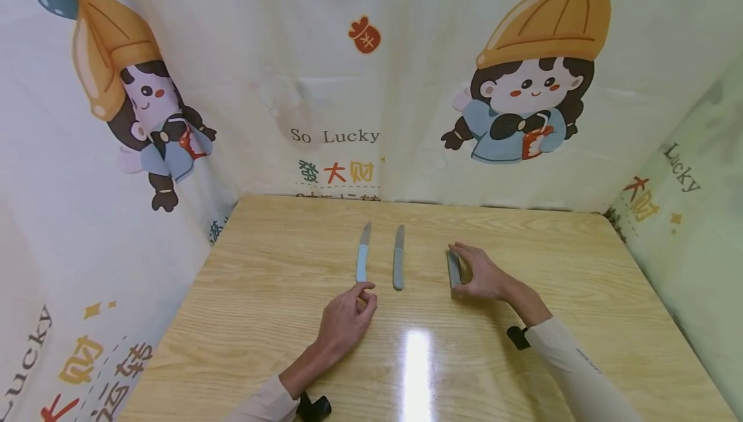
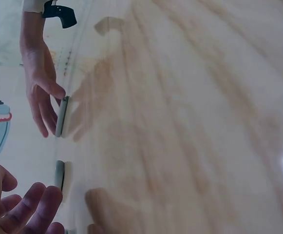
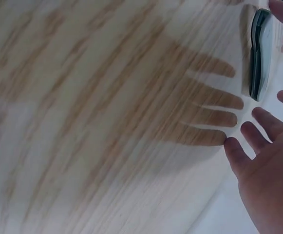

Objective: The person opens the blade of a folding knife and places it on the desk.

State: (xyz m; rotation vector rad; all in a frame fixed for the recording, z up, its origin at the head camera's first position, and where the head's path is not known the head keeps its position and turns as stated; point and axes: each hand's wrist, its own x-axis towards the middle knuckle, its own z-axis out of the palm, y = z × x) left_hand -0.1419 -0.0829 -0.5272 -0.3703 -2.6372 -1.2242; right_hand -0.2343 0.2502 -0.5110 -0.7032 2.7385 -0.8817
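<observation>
Three folding knives stand in a row across the table. One with a light blue handle (image 1: 362,263) is unfolded, blade pointing away; my left hand (image 1: 347,320) is at its near end, fingers loosely bent with nothing between them. To its right is an unfolded knife with a grey-green handle (image 1: 398,268). Farther right, a folded knife (image 3: 261,56) rests on the tabletop. My right hand (image 1: 480,272) arches beside it, thumb by the near end and index finger by the far end. In the right wrist view the fingers (image 3: 258,139) are spread and apart from it.
The wooden table (image 1: 278,319) reaches back to a printed curtain (image 1: 418,86), which also hangs along the left and right sides. Black wrist-camera mounts (image 1: 314,408) show below both hands. A bright light reflection lies on the table's near middle.
</observation>
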